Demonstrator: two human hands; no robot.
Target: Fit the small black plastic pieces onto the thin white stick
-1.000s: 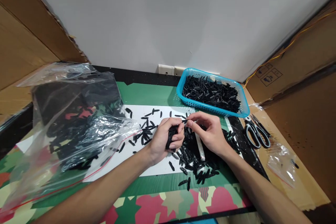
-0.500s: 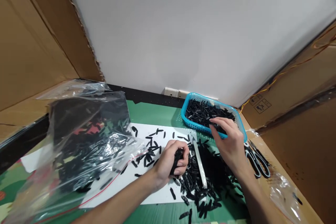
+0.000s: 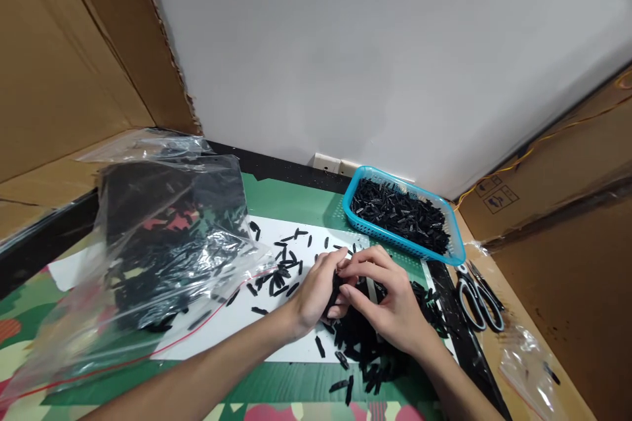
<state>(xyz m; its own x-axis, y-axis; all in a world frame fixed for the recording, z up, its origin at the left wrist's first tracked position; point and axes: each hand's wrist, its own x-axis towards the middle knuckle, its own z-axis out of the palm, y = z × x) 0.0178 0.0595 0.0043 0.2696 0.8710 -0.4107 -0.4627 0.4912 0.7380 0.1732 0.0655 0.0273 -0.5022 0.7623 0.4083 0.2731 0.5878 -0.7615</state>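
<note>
My left hand (image 3: 316, 296) is curled around a handful of short black strips (image 3: 335, 293) above the work surface. My right hand (image 3: 392, 299) meets it, thumb and fingertips pinching at those strips; the exact grip is partly hidden. Under both hands lies a dark pile of loose strips (image 3: 353, 339), spilling over the edge of a white sheet (image 3: 291, 352). More strips are scattered on the sheet to the left. A blue plastic basket (image 3: 405, 240) full of black strips stands behind my right hand. A pale narrow stick on the pile is mostly covered by my right hand.
A large clear zip bag (image 3: 182, 256) with black pieces lies on the left. Grey-and-black scissors (image 3: 474, 309) and a small clear bag (image 3: 528, 368) lie at right. Cardboard walls (image 3: 74, 46) flank both sides, with a white wall (image 3: 345, 46) behind.
My right hand has moved from the basket, down and left, to the strips in my left hand. The left hand stays closed on its handful. The view has shifted slightly.
</note>
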